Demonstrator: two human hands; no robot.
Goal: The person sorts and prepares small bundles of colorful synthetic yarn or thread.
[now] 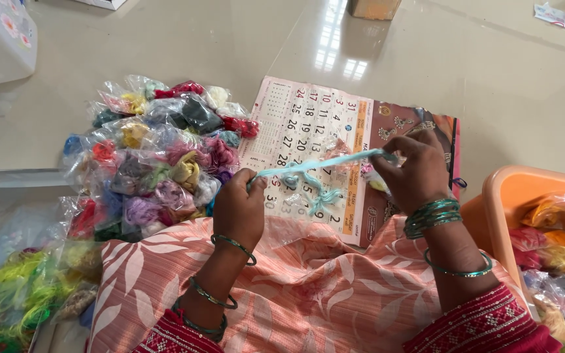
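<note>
We hold a length of pale blue thread [322, 163] stretched between our two hands above our lap. Our left hand [239, 210] is closed in a loose fist at about seven o'clock from the middle of the view, pinching the thread's near end between thumb and fingers. Our right hand [416, 171], at about three o'clock, pinches the far end with its fingertips, so the strand runs slightly uphill from left to right. A few loose loops of the same thread hang below the middle of the strand.

Beneath the thread a wall calendar [308, 131] lies flat on the tiled floor [492, 78], partly tucked under the peach patterned cloth [295, 287] over our knees. At nine to ten o'clock sits a heap of clear plastic bags of coloured thread [158, 163], just beside the calendar's left edge. At four o'clock an orange plastic tub [501, 189] holds more such bags. Green bangles [433, 216] ring both wrists.
</note>
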